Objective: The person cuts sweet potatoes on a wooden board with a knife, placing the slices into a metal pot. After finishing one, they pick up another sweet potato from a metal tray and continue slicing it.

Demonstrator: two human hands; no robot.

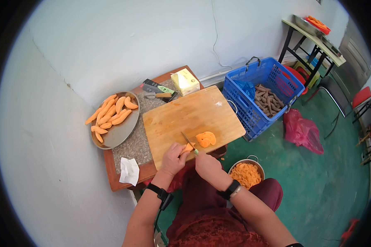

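On the wooden cutting board [185,111], my left hand [174,158] is closed round a piece of peeled sweet potato [187,148]. My right hand [209,165] grips the green handle of a knife [189,140], whose blade lies against that piece. Just right of the blade sits a small pile of orange sweet potato slices [206,139]. To the left, a round metal tray [130,131] bears several whole peeled sweet potatoes [107,113]. My fingers partly hide the held piece.
A peeler [157,95] and a yellow tissue pack [185,81] lie behind the board; a crumpled tissue [129,171] is at the table's left corner. On the floor stand a pot of slices [246,175], a blue crate [247,113] of unpeeled roots [268,101], and a pink bag [301,131].
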